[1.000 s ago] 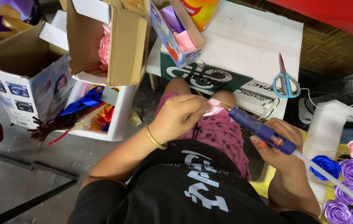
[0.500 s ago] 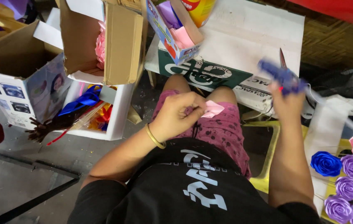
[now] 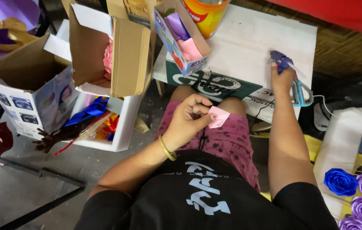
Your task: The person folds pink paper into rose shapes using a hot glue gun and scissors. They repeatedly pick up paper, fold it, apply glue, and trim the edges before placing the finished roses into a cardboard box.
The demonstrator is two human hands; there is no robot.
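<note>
My left hand [image 3: 190, 116] pinches a small pink ribbon piece [image 3: 218, 116] above my lap. My right hand [image 3: 282, 79] is stretched out over the low white table [image 3: 249, 42], closed around a blue glue gun [image 3: 281, 60] that rests against the tabletop. Blue-handled scissors [image 3: 301, 93] lie on the table just right of that hand. A small open box [image 3: 181, 38] with pink and purple ribbon pieces stands at the table's left end.
Open cardboard boxes [image 3: 113, 51] and a white crate [image 3: 123, 123] with coloured ribbons sit to the left on the floor. An orange can [image 3: 204, 15] stands on the table. Blue, purple and pink ribbon roses [image 3: 355, 187] lie at the right. A white cord runs off the table's right side.
My right hand carried the glue gun from my lap up and forward onto the table. My left hand stayed over my lap with the pink piece.
</note>
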